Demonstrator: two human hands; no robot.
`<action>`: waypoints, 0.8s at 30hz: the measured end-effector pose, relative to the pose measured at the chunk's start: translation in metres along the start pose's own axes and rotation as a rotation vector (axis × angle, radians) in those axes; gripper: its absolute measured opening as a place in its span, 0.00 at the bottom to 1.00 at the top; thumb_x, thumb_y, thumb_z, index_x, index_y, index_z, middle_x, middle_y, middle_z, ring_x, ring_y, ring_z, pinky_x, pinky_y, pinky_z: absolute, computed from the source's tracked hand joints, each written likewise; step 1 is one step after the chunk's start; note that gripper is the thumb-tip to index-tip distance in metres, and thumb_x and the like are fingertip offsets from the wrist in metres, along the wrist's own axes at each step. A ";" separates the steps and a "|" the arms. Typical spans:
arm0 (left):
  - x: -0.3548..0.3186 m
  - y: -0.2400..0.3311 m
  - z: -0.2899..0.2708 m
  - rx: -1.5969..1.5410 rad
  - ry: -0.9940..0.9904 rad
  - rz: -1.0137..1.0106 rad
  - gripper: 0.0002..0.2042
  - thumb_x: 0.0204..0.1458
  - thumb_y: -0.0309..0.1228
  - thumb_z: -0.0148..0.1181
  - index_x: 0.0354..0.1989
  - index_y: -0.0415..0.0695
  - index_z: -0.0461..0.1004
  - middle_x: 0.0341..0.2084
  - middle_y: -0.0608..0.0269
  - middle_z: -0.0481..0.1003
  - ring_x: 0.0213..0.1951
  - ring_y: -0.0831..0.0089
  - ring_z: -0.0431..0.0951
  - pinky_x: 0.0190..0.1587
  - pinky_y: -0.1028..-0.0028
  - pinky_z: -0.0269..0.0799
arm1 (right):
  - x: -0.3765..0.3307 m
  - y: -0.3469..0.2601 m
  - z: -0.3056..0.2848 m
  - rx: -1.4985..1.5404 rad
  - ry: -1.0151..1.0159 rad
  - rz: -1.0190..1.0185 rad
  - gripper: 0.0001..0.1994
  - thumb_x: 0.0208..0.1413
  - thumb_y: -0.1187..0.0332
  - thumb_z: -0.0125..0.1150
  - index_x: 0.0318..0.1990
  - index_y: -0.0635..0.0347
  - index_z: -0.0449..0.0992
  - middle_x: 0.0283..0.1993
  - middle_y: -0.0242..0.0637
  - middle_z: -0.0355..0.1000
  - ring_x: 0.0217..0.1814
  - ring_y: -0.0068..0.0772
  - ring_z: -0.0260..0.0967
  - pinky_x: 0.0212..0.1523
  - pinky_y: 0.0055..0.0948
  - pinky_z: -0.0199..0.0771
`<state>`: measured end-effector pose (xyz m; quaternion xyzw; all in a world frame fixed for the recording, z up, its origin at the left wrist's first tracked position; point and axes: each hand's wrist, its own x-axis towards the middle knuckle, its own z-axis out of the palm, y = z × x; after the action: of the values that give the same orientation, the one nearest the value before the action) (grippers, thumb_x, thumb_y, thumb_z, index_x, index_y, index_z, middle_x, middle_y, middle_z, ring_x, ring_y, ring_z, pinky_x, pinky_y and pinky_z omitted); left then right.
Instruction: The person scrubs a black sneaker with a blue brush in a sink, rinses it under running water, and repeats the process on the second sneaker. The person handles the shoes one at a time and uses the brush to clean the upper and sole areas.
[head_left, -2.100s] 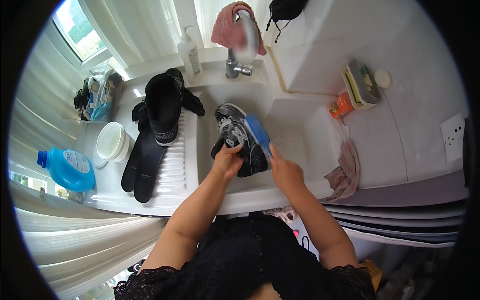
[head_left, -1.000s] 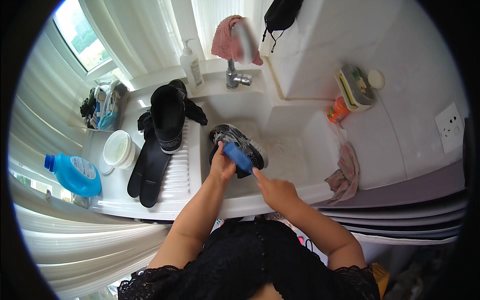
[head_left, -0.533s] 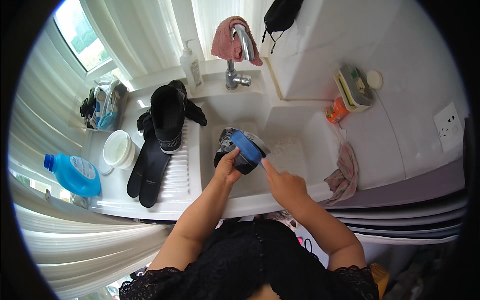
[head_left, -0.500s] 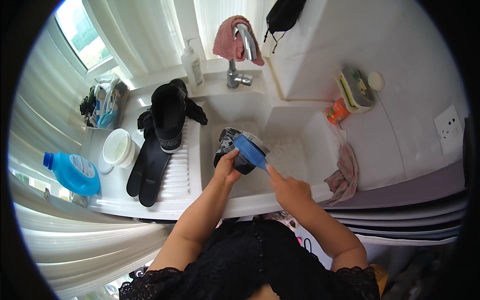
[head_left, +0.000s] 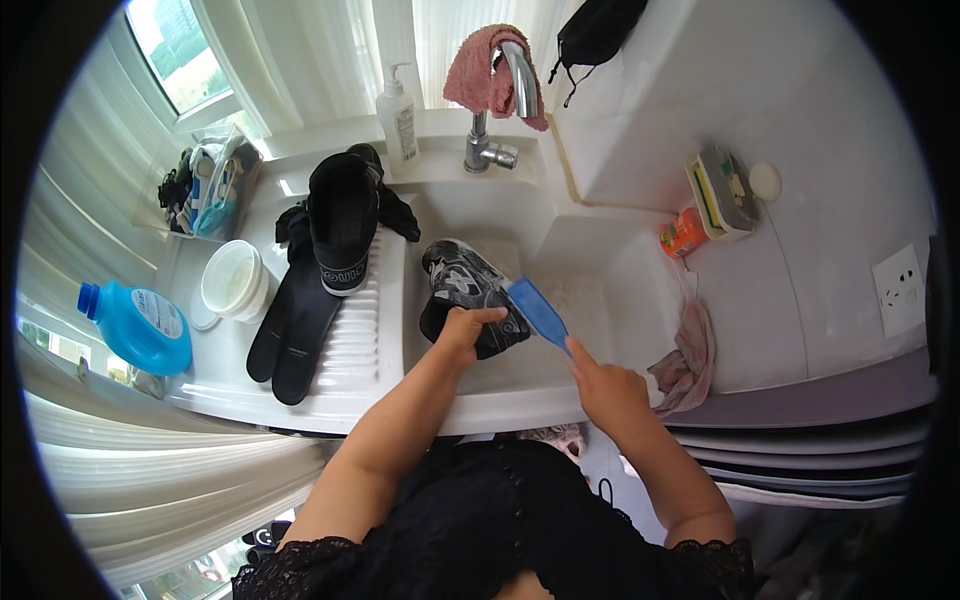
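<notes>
Over the white sink basin (head_left: 615,345), a black and grey patterned shoe (head_left: 463,277) lies tilted in my left hand (head_left: 466,330), whose thumb presses across it while the other fingers are partly hidden. My right hand (head_left: 608,388) is closed round the handle of a blue brush (head_left: 540,313). The brush head rests against the shoe's right side, its bristles mostly out of sight. To the left, a second black shoe (head_left: 343,225) stands on the ribbed washboard (head_left: 362,335), and two black insoles (head_left: 305,335) lie beside it.
At left are a blue detergent bottle (head_left: 145,330), a white tub (head_left: 234,283) and a clear box (head_left: 212,190) of small items. Behind the basin stand a pump bottle (head_left: 398,122) and a tap (head_left: 486,150) draped with a pink cloth (head_left: 482,72). A stained rag (head_left: 690,355) hangs over the right rim.
The shoe has turned so more of its patterned upper shows. The brush has shifted right and slightly down from across the shoe to its side. The view has also shifted a little.
</notes>
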<state>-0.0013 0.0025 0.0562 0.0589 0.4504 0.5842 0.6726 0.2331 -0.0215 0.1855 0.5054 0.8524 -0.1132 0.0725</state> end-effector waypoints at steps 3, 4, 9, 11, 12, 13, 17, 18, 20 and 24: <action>-0.002 -0.005 0.007 0.105 -0.036 0.069 0.14 0.39 0.18 0.66 0.37 0.30 0.75 0.36 0.52 0.78 0.36 0.63 0.80 0.41 0.69 0.77 | -0.001 0.004 -0.001 -0.057 0.005 0.048 0.22 0.60 0.59 0.49 0.62 0.42 0.62 0.22 0.44 0.73 0.24 0.53 0.73 0.27 0.50 0.71; -0.003 -0.006 0.011 0.133 -0.071 0.088 0.14 0.39 0.18 0.66 0.38 0.30 0.75 0.36 0.52 0.78 0.37 0.63 0.80 0.42 0.69 0.77 | 0.008 0.004 0.005 -0.034 0.058 0.041 0.23 0.60 0.59 0.50 0.63 0.41 0.61 0.23 0.44 0.73 0.25 0.52 0.73 0.27 0.49 0.71; -0.008 -0.002 0.017 0.165 -0.056 0.147 0.13 0.40 0.18 0.65 0.37 0.29 0.75 0.34 0.53 0.78 0.35 0.65 0.80 0.41 0.69 0.77 | 0.063 -0.012 0.035 0.050 0.161 0.038 0.25 0.59 0.60 0.50 0.65 0.40 0.57 0.23 0.44 0.73 0.25 0.52 0.73 0.27 0.48 0.71; -0.006 0.002 0.010 0.088 -0.013 0.101 0.12 0.40 0.18 0.64 0.37 0.30 0.75 0.34 0.53 0.78 0.34 0.65 0.80 0.41 0.70 0.77 | 0.040 -0.011 0.028 0.009 0.090 0.029 0.25 0.59 0.60 0.51 0.64 0.41 0.59 0.22 0.44 0.73 0.25 0.52 0.73 0.26 0.48 0.71; -0.005 0.001 0.009 0.054 -0.018 0.121 0.12 0.41 0.18 0.64 0.37 0.30 0.76 0.34 0.54 0.78 0.34 0.65 0.80 0.41 0.70 0.77 | 0.025 -0.008 0.023 -0.013 0.057 0.021 0.24 0.59 0.60 0.51 0.64 0.41 0.59 0.22 0.44 0.73 0.25 0.52 0.73 0.26 0.48 0.71; -0.003 -0.001 0.010 0.023 -0.026 0.135 0.12 0.41 0.17 0.64 0.36 0.30 0.76 0.33 0.54 0.78 0.34 0.66 0.80 0.41 0.70 0.77 | 0.009 -0.002 0.016 -0.014 0.048 0.031 0.24 0.59 0.60 0.51 0.64 0.41 0.60 0.21 0.44 0.72 0.24 0.52 0.73 0.26 0.48 0.71; -0.006 -0.003 0.014 -0.021 -0.069 0.150 0.13 0.42 0.17 0.63 0.39 0.30 0.75 0.35 0.54 0.78 0.35 0.65 0.80 0.42 0.70 0.77 | -0.001 0.005 0.005 0.042 0.067 0.050 0.24 0.59 0.59 0.51 0.64 0.39 0.61 0.19 0.46 0.71 0.25 0.53 0.72 0.27 0.50 0.71; -0.009 -0.004 0.016 0.006 -0.088 0.178 0.14 0.42 0.17 0.63 0.40 0.30 0.75 0.36 0.54 0.78 0.36 0.65 0.80 0.42 0.69 0.77 | 0.007 0.002 0.003 0.071 0.086 0.055 0.24 0.59 0.59 0.51 0.63 0.38 0.61 0.19 0.47 0.71 0.25 0.54 0.72 0.28 0.51 0.71; -0.014 -0.005 0.023 0.060 -0.141 0.228 0.15 0.42 0.16 0.63 0.41 0.30 0.74 0.37 0.54 0.78 0.37 0.65 0.80 0.43 0.69 0.77 | 0.040 -0.009 0.004 0.197 0.140 0.086 0.23 0.58 0.60 0.52 0.62 0.39 0.63 0.22 0.48 0.72 0.27 0.55 0.72 0.31 0.49 0.71; -0.013 -0.002 0.018 0.037 -0.128 0.152 0.17 0.42 0.16 0.63 0.43 0.30 0.73 0.39 0.54 0.77 0.38 0.64 0.80 0.45 0.69 0.76 | 0.066 -0.002 0.003 0.483 0.117 0.059 0.20 0.57 0.60 0.53 0.59 0.42 0.68 0.28 0.49 0.74 0.31 0.56 0.72 0.34 0.45 0.71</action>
<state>0.0134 -0.0011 0.0733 0.1425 0.4114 0.6204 0.6524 0.2003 0.0325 0.1671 0.5384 0.7883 -0.2819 -0.0963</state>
